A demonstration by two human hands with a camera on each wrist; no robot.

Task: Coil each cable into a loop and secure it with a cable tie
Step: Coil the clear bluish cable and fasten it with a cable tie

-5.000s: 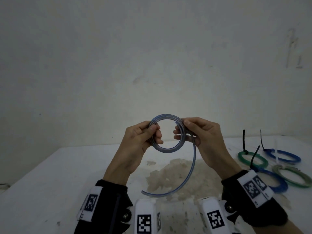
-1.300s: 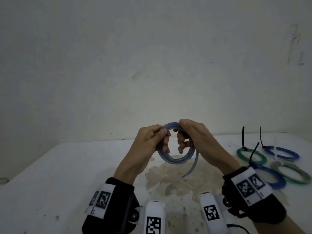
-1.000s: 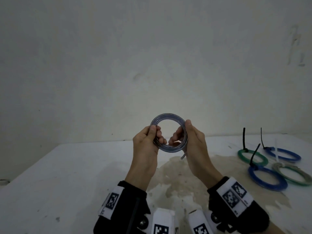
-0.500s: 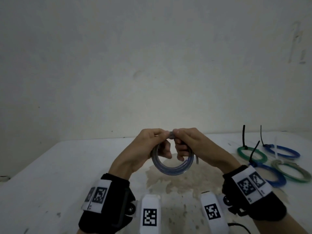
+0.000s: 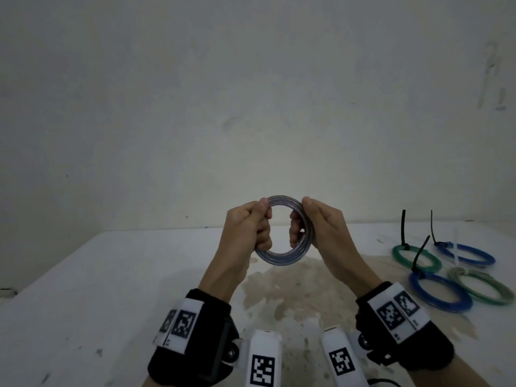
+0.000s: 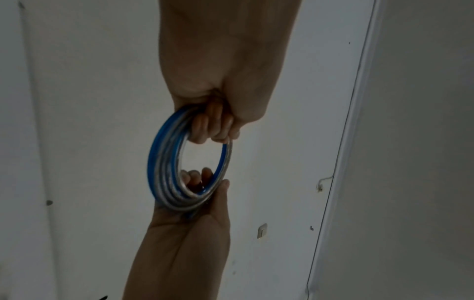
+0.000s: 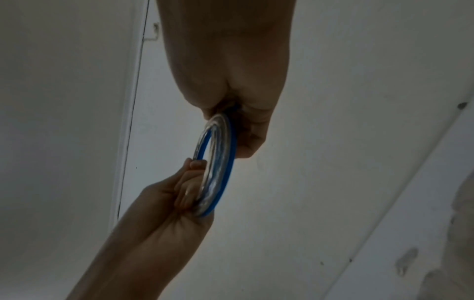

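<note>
Loose tail gone: since five seconds ago I've wound the hanging end in, and the coil has come up from its tilt of half a second ago to face me upright.

My left hand (image 5: pixel 247 227) has its fingers curled round the left side of the clear, blue-striped cable coil (image 5: pixel 282 258), and my right hand (image 5: pixel 321 227) has its fingers hooked through the opening and wrapped round the right side, so the ring hangs between them, well above the bench (image 5: pixel 111 275), with its opening toward me. The four tied coils (image 5: pixel 441 291) lie on the bench to my right, nearer the right hand. I can't see a spare cable tie anywhere, so I judge the left hand must hold the turns alone while the right goes looking on that side.
</note>
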